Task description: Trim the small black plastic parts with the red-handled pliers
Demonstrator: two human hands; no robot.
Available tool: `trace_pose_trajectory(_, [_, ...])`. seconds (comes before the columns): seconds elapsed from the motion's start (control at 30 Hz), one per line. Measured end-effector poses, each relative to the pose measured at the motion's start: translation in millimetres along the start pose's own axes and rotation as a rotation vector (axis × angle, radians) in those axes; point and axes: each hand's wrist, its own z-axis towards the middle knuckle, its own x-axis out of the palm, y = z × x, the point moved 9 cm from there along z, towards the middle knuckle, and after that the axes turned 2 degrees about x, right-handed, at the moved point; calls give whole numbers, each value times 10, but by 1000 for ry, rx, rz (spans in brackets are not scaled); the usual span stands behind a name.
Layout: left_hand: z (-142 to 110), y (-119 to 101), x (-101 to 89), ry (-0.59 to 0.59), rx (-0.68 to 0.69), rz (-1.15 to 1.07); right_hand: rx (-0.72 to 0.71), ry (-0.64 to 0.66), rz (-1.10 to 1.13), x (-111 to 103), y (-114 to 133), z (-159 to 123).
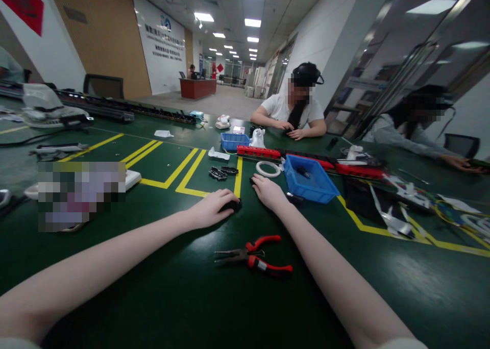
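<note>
Over the green table, my left hand (210, 209) is closed on a small black part (235, 205), most of which its fingers cover. To its right, my right hand (269, 192) has its fingers together, with a small dark piece (252, 180) at the fingertips; its kind cannot be made out. Between my forearms lies a pair of long-nose pliers (250, 256) with red handles spread and jaws pointing left. Just beyond my hands rest two black-and-silver parts (218, 173) and a white ring-shaped roll (268, 169).
A blue bin (310, 180) stands right of my right hand, a smaller blue tray (234, 141) farther back. Red strips (260, 152) run across the table. At left is a white-edged object (132, 179), partly blurred out. A co-worker (300, 104) sits opposite, another person at far right.
</note>
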Motion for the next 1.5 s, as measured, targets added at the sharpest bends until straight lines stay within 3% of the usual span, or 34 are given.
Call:
trace_pose_trajectory(0.2, [-133,-67,-86,15,-32,88,-132,-1,11,-89,343,-255])
trace_pose_trajectory(0.43, [-449,-151,-184,25,-49,115,-117,-93,118,-385,488,-594])
trace_pose_trajectory(0.53, [-648,-223,-180,10,-34,83,-117,-103,183,-538,591,-928])
trace_pose_trajectory(0.7, [-896,-343,-144,-28,-20,28,-222,20,265,-575,837,-1668])
trace_pose_trajectory(0.87, [-919,-579,-61,21,76,19,-178,42,261,-579,791,-2096])
trace_pose_trajectory(1.17, [-929,-731,-35,127,185,102,-139,10,164,-656,582,-2014])
trace_pose_trajectory(1.5, [-993,-584,-136,126,92,85,-86,-52,96,-571,416,-1981])
